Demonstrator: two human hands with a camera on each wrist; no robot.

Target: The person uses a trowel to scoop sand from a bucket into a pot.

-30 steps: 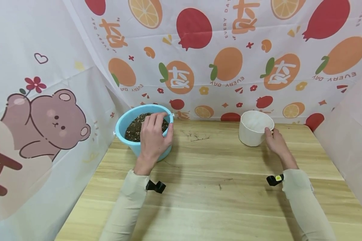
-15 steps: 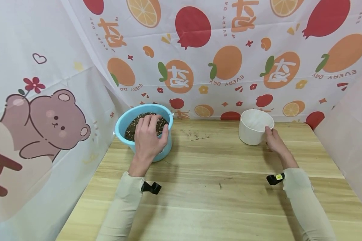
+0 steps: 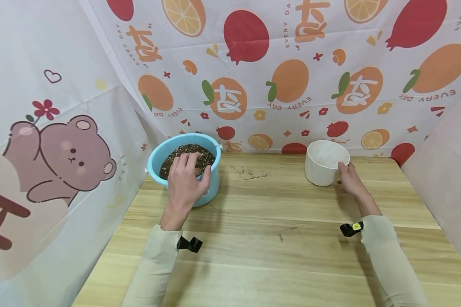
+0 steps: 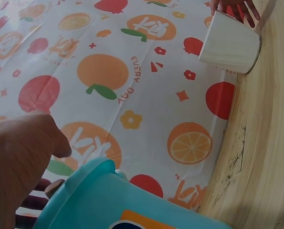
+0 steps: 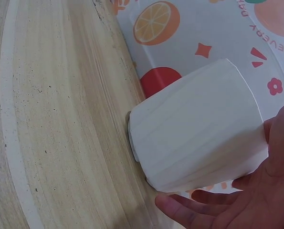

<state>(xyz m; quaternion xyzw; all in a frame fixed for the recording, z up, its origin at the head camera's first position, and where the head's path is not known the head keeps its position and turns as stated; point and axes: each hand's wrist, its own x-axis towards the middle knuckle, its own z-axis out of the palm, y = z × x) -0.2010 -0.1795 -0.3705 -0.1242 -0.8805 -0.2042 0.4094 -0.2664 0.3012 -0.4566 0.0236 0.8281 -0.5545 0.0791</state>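
A light blue bucket [image 3: 211, 187] holding dark speckled soil [image 3: 188, 149] stands at the back left. My left hand [image 3: 184, 181] reaches over its near rim, fingers bent loosely above the soil and thumb apart from them. A small brown, rounded end [image 4: 54, 188], like the tip of a wooden handle, shows at the rim between thumb and fingers; the rest of it is hidden. At the back right, a white faceted flower pot [image 3: 320, 170] stands upright. My right hand [image 3: 351, 181] holds its right rim, thumb at the edge and the other fingers spread along the outside [image 5: 199, 210].
The wood-grain table [image 3: 269, 264] carries thin dark crumbs and scraps [image 3: 253, 175] between bucket and pot. A fruit-print cloth [image 3: 253, 85] hangs behind, and a bear-print cloth [image 3: 77, 149] hangs along the left side.
My left hand has moved left and slightly toward me over the bucket, uncovering more soil and the brown end. The right hand and the pot stay in place.
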